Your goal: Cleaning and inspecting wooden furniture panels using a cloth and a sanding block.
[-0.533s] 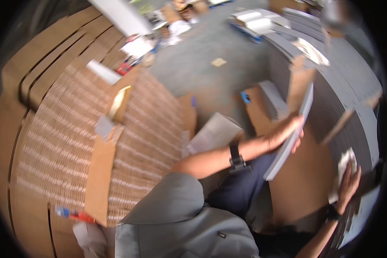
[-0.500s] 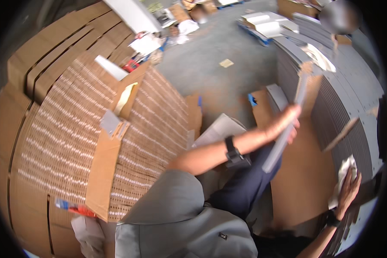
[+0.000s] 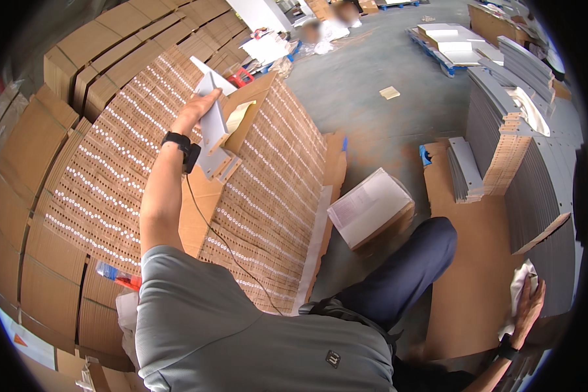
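Observation:
On the left, my left hand is closed on the edge of a narrow grey board. It holds the board above a brown cardboard strip on top of a wide stack of hole-edged panels. Close below that board are another grey piece and a yellowish paper or cloth. Far over on the right, my right hand grips a crumpled white cloth beside a tall stack of grey boards.
A closed white-topped carton sits on the floor by my bent knee. A brown cardboard sheet lies before the grey stack, with shorter grey boards standing on it. Brown bundles rise behind the left stack. A blue pallet holds white pieces.
My left hand has swung from the grey boards on the right across to the left stack, carrying a grey board. My right hand stays at the right with the cloth. The view has shifted.

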The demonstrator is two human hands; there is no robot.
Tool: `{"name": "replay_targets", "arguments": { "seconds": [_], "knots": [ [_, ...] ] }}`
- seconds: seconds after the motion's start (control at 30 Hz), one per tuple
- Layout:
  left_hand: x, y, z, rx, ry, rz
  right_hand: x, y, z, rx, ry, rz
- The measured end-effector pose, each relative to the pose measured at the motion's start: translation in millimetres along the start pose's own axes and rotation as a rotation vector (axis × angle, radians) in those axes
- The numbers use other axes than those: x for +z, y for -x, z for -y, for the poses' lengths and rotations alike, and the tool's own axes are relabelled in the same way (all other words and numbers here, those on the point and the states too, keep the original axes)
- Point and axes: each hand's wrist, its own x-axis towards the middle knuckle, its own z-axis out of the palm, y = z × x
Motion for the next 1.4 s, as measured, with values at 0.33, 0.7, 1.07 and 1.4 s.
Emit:
{"name": "replay_targets", "arguments": {
  "seconds": [0.33,0.7,1.07,1.4],
  "knots": [
    [48,14,92,-0.319,-0.021,0.239,-4,1,-5,-0.01,0.069,-0.005],
    [149,258,-179,0.993,0.465,0.508,-22,17,79,-0.125,-0.111,-0.042],
    [624,259,-366,0.011,0.799,1.163,-27,22,71,-0.015,-0.057,0.032],
    [699,314,-427,-0.04,0.801,0.73,-16,14,67,0.023,-0.028,0.098]
  ]
}}
